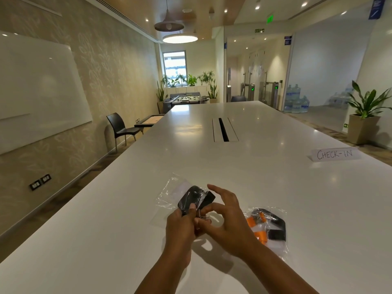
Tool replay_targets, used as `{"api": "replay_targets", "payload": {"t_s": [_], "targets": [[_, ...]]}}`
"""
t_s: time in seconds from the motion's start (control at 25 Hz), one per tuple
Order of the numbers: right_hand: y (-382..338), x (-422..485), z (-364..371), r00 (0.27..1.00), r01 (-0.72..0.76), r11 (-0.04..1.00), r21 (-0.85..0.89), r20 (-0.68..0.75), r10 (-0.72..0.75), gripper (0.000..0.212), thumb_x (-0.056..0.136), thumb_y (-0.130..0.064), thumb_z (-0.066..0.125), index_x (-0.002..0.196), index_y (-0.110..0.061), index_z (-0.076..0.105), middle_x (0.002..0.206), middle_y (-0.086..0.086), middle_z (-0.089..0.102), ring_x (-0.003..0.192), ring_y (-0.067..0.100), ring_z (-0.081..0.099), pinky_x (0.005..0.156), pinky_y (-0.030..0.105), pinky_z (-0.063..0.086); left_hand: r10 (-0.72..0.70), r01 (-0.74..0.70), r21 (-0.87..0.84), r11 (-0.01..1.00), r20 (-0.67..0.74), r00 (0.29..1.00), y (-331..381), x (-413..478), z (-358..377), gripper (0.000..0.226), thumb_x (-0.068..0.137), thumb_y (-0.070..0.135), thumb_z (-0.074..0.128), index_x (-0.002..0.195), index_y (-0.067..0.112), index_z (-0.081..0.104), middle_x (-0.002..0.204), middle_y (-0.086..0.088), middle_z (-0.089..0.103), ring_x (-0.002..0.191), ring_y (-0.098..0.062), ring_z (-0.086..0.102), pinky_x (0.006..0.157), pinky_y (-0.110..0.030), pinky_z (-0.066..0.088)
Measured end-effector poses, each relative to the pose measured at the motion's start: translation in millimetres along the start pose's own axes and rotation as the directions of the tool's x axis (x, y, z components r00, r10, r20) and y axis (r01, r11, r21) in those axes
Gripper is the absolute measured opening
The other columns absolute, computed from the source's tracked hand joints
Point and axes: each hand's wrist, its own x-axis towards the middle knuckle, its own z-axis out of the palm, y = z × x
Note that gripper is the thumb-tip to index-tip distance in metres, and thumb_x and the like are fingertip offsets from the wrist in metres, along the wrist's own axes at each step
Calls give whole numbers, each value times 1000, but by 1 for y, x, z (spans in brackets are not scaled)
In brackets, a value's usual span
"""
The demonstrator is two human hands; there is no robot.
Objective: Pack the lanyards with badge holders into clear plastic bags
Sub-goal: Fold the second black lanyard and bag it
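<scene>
Black lanyard: folded into a loose bundle, held low over the near middle of the white table, over a clear plastic bag. Cannot tell whether partly inside the bag's mouth or only on top of it; glare across the strap.

Left hand: fingers curled round the near end of the bundle, thumb pressed on the strap. Gripping.

Right hand: thumb and curled middle fingers pinching the small metal clip at the lanyard's near end; index finger straight, reaching toward the strap's far fold.

Bag: flat on the table, extending away and to the left of the hands, wrinkled.

Second bag: just to the right of the right wrist, flat on the table, holding an orange and black lanyard. Touched by neither hand.

Farther right, well apart: folded paper sign lettered CHECK-IN, standing upright.

Table centre: long cable slot.

Beyond the table, left: black chair under a whiteboard. Right: potted plant, stacked water bottles.
</scene>
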Motion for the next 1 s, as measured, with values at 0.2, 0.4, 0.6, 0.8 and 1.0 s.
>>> {"api": "replay_targets", "payload": {"t_s": [0.2,0.4,0.6,0.8,1.0], "targets": [[-6,4,-13,996,-82,969,234,-15,88,8,88,-30,68,87,-36,73,148,-16,38,135,8,38,102,37,45,23,-32,72,997,128,991,-3,-5,4,30,99,38,45,118,25,64,94,-2,77,83,-23,75,64,-40,61],[0,11,-18,935,-293,775,559,-1,354,39,67,-25,87,98,-26,63,100,0,75,94,16,72,89,47,56,51,-82,128,988,227,973,-7,-6,6,34,95,44,49,122,28,61,100,-5,75,84,-25,75,64,-39,61],[11,14,-27,879,-440,606,663,179,443,80,48,-30,91,117,-25,53,94,8,77,87,24,75,86,45,57,36,-86,230,969,213,976,-8,-3,3,31,91,24,66,119,18,56,111,-9,70,87,-24,74,72,-41,62],[14,14,-24,858,-435,545,717,145,493,61,56,-20,88,110,-20,59,82,1,78,80,21,75,67,30,61,369,-314,541,780,7,929,-2,-11,11,67,79,15,78,126,24,31,111,5,53,88,-15,65,59,-11,53],[12,13,-20,877,-387,584,713,88,473,63,55,-20,89,111,-19,60,85,6,78,81,22,75,69,29,60,499,-457,581,674,99,861,-1,-9,7,42,81,11,76,118,28,65,104,4,59,95,-15,64,73,-17,55]]}}
